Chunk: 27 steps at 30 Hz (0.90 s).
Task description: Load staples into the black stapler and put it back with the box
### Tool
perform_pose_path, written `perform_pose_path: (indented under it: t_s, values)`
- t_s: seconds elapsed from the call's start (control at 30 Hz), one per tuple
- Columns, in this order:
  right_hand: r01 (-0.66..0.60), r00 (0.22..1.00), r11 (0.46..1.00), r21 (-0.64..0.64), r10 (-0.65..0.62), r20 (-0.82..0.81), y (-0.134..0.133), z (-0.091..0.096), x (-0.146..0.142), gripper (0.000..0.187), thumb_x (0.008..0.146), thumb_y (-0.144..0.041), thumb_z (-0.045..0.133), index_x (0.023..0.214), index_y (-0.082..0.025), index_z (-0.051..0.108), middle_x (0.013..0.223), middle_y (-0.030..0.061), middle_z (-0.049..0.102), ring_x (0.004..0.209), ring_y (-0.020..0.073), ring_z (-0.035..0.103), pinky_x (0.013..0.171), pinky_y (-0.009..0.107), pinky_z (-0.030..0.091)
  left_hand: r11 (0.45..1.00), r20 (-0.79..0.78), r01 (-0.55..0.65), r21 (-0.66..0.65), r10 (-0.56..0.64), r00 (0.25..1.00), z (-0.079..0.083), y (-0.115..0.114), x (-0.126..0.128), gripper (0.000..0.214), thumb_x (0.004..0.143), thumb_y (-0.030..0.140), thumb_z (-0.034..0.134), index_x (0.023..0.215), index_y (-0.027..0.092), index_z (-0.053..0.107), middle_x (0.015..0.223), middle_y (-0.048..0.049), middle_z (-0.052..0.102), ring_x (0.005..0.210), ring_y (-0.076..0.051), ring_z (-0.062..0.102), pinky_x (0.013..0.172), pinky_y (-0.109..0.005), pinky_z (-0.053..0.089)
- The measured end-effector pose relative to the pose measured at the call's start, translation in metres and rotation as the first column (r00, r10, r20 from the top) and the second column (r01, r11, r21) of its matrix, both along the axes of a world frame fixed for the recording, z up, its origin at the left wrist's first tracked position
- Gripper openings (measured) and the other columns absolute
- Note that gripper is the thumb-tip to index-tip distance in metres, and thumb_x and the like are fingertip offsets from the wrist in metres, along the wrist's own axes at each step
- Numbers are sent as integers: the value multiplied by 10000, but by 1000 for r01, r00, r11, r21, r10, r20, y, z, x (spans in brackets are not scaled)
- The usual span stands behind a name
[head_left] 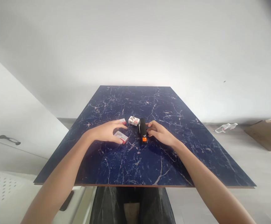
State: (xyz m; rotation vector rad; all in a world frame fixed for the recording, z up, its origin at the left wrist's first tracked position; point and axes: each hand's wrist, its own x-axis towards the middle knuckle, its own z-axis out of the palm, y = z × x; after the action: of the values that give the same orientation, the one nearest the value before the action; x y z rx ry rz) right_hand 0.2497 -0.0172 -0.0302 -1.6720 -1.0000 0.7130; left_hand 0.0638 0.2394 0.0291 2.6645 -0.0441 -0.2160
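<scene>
A black stapler [143, 129] with an orange end lies on the blue marbled table, its orange end towards me. My right hand [159, 133] rests at its right side, fingers loosely bent and thumb apart. The fingertips are at or very near the stapler; I cannot tell if they touch. My left hand [106, 131] is open, with thumb and fingers spread around a small white and red box [121, 137]. Whether they touch it is unclear. A second white and red box [122, 121] sits partly behind the left fingers. Beyond, a white box with a dark picture [133, 120] stands beside the stapler.
The table [135, 168] has its far edge at a pale wall. A white cabinet with a dark handle [9, 139] is on the left. On the floor to the right are a clear plastic bottle [226, 128] and a cardboard box [263, 137]. A dark phone-like object [67, 201] lies lower left.
</scene>
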Motion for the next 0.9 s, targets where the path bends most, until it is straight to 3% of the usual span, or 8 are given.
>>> perform_pose_path:
  t_s: [0.07,0.17,0.33,0.4,0.5,0.57,0.73,0.9]
  values:
    - [8,999,1000,-12,-7,32,1,-3,1,153,838,-235,543,965,-248,458,1191,14,661,860,176,667,749,334,555,999,-48,-32,25,33,998,-3,1,-2,763,701,685,730,1369,346,582,1509,-59,458,1263,-353,536,912,-372,486]
    - [13,998,1000,-18,-12,68,3,-4,0,139,844,-239,540,959,-246,461,1106,8,681,823,173,663,732,326,552,999,3,-43,33,43,999,-11,-18,-1,727,749,619,710,1394,322,554,1460,-78,491,1229,-334,557,883,-356,494]
    - [25,992,999,-29,-21,127,3,-1,-2,126,852,-244,532,963,-245,472,1093,2,686,813,165,657,743,316,537,987,138,129,-99,-114,984,-15,-44,8,718,817,422,692,1481,330,434,1490,-72,449,1249,-286,541,981,-376,481]
    - [31,989,999,-45,-24,147,2,0,-3,121,854,-242,528,965,-246,481,1082,2,691,808,163,654,744,310,529,993,223,84,-86,-63,973,-17,-35,12,633,877,425,631,1474,325,447,1496,-73,447,1293,-296,502,1053,-432,439]
    - [33,985,996,-81,-18,172,1,2,-4,120,857,-245,519,976,-245,498,1029,1,701,788,164,650,718,300,515,990,341,-139,30,121,932,-22,-7,16,493,943,371,514,1430,295,513,1472,-80,477,1352,-327,424,1130,-523,335]
    - [33,981,995,-98,-13,196,0,4,-5,127,862,-247,513,989,-243,516,958,-5,702,774,169,647,709,298,503,974,286,-208,91,174,942,-26,11,16,474,933,376,519,1397,283,556,1424,-91,517,1324,-341,440,1089,-516,373]
    - [20,973,994,-103,5,230,-2,9,-7,143,873,-241,498,1006,-245,551,903,-14,697,763,174,643,699,296,477,986,109,-165,39,160,981,-26,22,11,576,866,508,610,1397,293,550,1258,-102,598,1093,-293,596,901,-410,496]
    - [13,971,994,-111,14,238,-2,13,-8,151,873,-246,504,1010,-243,569,884,-11,701,745,176,639,693,299,467,998,176,-57,-33,62,982,-25,22,15,680,797,393,694,1445,308,504,1483,-84,472,1379,-332,385,1089,-468,376]
